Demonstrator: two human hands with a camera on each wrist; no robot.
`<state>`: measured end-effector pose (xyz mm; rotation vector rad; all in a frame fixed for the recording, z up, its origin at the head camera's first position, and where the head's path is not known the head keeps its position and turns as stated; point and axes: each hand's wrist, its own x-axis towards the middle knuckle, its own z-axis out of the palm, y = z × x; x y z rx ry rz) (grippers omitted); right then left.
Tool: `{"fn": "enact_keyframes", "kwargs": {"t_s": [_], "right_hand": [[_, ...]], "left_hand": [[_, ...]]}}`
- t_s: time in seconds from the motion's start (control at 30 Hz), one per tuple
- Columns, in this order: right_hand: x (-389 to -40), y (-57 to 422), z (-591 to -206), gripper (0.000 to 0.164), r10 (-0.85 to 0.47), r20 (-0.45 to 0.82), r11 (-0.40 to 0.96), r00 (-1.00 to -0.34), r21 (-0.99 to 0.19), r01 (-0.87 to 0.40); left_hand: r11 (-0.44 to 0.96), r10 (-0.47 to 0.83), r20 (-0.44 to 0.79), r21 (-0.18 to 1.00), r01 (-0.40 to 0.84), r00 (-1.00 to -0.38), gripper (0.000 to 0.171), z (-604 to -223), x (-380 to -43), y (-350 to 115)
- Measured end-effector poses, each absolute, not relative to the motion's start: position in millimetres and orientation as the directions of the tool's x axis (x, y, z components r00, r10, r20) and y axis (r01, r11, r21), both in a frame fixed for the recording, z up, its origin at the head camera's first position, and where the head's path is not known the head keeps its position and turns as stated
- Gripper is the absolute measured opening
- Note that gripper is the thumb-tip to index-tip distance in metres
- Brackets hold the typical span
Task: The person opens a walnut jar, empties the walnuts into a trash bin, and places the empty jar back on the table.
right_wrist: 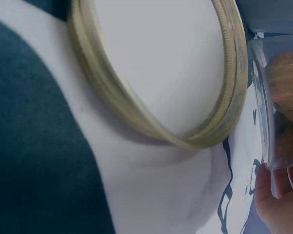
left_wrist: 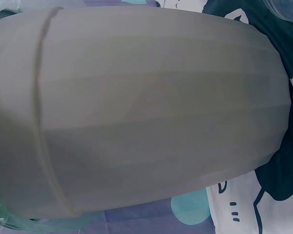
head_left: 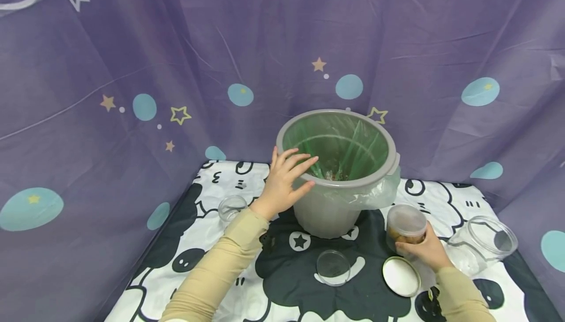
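Observation:
My left hand [head_left: 284,185] is at the near left rim of a grey trash bin [head_left: 326,214], its fingers spread and fairly straight over the edge. A green plastic liner [head_left: 353,150] covers the bin's inside, with small scraps low in it. In the left wrist view the bin's ribbed wall [left_wrist: 161,112] fills most of the picture. Right of the bin, my right hand [head_left: 425,251] grips a clear plastic jar [head_left: 405,226] with a whitish translucent top. Brown rounded pieces [right_wrist: 287,87] show through its wall. Just in front of that jar lies a gold-rimmed lid [head_left: 401,276], white inside.
A clear round lid [head_left: 333,268] lies on the patterned cloth [head_left: 238,287] in front of the bin. A small clear container [head_left: 231,208] stands left of it. Beyond my right hand, a large clear jar [head_left: 490,238] lies tilted. A purple curtain [head_left: 176,57] hangs behind.

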<state>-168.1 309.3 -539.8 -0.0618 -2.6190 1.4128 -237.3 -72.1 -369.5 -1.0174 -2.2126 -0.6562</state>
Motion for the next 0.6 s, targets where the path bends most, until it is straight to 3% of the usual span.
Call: {"fn": "enact_keyframes", "kwargs": {"t_s": [0.6], "right_hand": [[-152.2, 310.2, -525.6, 0.084, 0.108, 0.123, 0.622, -0.986, -0.782, -0.029]], "left_hand": [[0.579, 0.498, 0.696, 0.176, 0.796, -0.517, 0.065, -368.9, -238.1, -72.9]]}}
